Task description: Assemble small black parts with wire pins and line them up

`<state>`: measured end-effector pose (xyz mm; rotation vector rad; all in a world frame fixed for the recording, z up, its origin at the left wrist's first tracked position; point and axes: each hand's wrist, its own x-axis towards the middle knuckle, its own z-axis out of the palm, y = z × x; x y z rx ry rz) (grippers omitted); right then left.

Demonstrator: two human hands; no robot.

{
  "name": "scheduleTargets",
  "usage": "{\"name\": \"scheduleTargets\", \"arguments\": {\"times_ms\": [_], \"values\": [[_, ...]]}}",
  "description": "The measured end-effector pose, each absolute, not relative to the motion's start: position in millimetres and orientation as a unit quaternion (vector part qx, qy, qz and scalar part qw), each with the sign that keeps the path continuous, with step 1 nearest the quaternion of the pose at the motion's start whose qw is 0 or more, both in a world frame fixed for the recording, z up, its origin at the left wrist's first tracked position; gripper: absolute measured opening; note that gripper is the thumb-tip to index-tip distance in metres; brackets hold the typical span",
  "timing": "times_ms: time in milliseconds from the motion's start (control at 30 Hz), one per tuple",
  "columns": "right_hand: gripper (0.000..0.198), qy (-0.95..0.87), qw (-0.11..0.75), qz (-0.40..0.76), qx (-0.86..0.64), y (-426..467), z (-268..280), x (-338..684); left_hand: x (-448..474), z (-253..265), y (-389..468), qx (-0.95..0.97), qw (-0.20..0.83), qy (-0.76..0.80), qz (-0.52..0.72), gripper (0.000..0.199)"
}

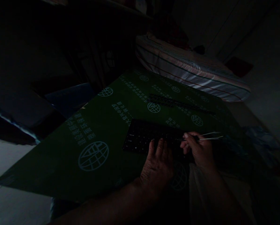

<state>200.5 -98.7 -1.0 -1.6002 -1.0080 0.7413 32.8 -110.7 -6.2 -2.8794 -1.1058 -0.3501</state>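
Note:
A black keyboard [140, 137] with small white markings lies on a green printed board [121, 168]. My left hand [157, 165] rests on its near edge, fingers stretched out over the keys and holding nothing. At the keyboard's right part, my right hand [198, 148] is closed in a pinch on a slim tool with two thin wire prongs [211, 136]. The prongs point right, away from the keys. The tool's other end is dark against the keyboard, and I cannot make out whether it touches a key. Deep shadow hides most of the keys.
Farther back on the board lie rows of small black pieces [168, 100], too dark to identify. Behind the board stands a cushioned piece with a striped cover [191, 68]. A dark blue flat object [67, 97] is at the left, and crumpled plastic [261, 140] at the right.

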Motion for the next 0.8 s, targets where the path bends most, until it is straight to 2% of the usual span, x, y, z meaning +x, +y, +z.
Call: {"name": "scheduleTargets", "arguments": {"times_ms": [333,800], "values": [[0.028,-0.446,0.514,0.32,-0.659,-92.3,2.9,196.8,37.6,-14.3,-122.2,-0.928,0.035,-0.339,-0.148,0.033],[0.028,-0.556,0.367,0.336,-0.666,-68.1,16.2,179.2,38.2,-13.4,-122.1,-0.933,0.006,-0.323,-0.159,0.034]]}}
